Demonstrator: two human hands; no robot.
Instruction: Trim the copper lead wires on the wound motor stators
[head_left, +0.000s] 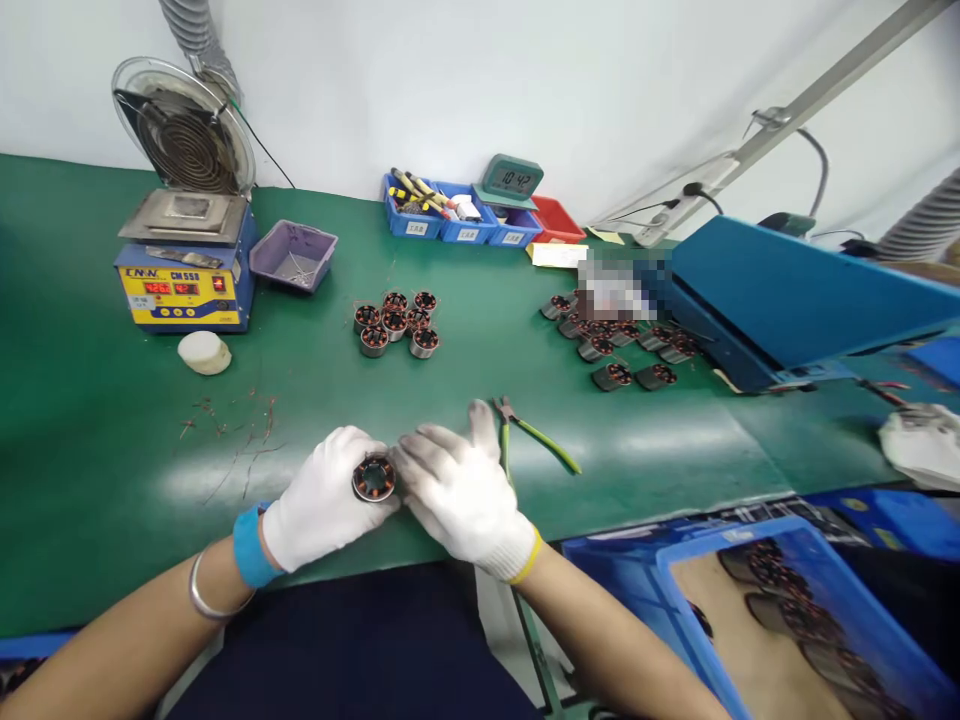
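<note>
My left hand (326,500), in a white glove with a blue wrist strap, is closed around a motor stator (373,479) with copper windings. The stator's open ring end faces up towards me. My right hand (465,490), also gloved, lies just to the right with its fingers stretched out and its thumb apart. Its fingertips are at the stator's right side; whether they touch it, I cannot tell. Just beyond my right thumb, green-handled cutters (536,435) lie on the green table (315,385), jaws spread and one handle partly hidden by the hand.
Several stators (395,322) stand grouped ahead, and more (615,376) lie back right beside a blue bin (795,290). A solder pot (184,285), purple tray (294,256), white sponge-like pad (204,352) and wire scraps (251,450) are left. A blue crate (675,590) holds stators lower right.
</note>
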